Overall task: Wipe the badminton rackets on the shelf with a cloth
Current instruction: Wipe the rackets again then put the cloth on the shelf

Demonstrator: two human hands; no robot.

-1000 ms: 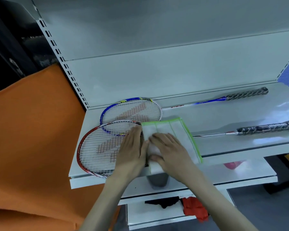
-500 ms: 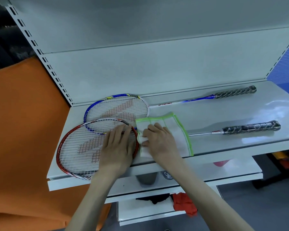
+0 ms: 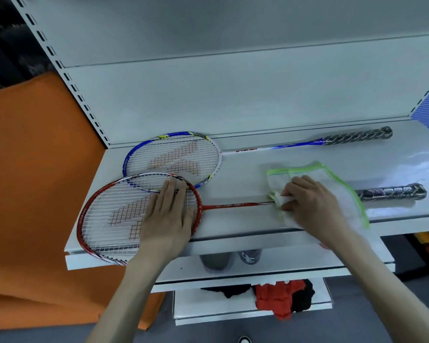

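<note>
Cloth [image 3: 332, 184] now farther along red racket's [image 3: 124, 214] shaft.

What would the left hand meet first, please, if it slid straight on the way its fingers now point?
Probably the blue racket: the left hand lies flat on the red racket, fingers pointing toward the shelf's back, where the blue head overlaps just beyond the fingertips.

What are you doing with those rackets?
A person is cleaning badminton rackets on a white shelf. The left hand lies flat on the strings of the red racket, holding it down. The right hand pinches a green-edged cloth around that racket's thin shaft, partway toward the handle. The blue racket lies behind, untouched by either hand.
</note>
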